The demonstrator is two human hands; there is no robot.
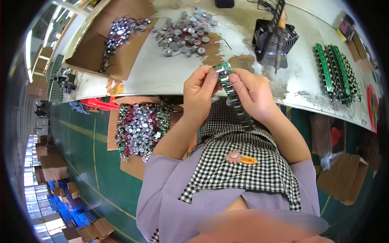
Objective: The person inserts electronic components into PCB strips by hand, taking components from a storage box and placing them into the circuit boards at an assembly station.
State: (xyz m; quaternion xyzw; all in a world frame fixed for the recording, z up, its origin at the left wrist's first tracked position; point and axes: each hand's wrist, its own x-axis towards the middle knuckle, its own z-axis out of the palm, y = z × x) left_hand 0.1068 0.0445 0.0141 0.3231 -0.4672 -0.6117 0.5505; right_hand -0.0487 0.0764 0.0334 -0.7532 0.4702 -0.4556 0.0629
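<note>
Between both hands, at the table's near edge, is a strip of circuit boards (240, 110), green at its upper end and dark along the part that hangs down toward the checked apron. My left hand (198, 93) pinches the upper end between thumb and fingers. Just below that end, my right hand (254, 92) grips the strip from the other side, its thumb lying on it. The fingertips partly hide the strip. Past the hands, a heap of round silvery parts with thin red wires (186, 34) lies on the table.
Back left, an open cardboard box (91, 50) holds more round parts. A soldering iron (278, 54) stands beside a black fan (265, 34) at the back right. Farther right lie several green board strips (324, 69). Below the table's edge, a carton is piled with wired parts (142, 129).
</note>
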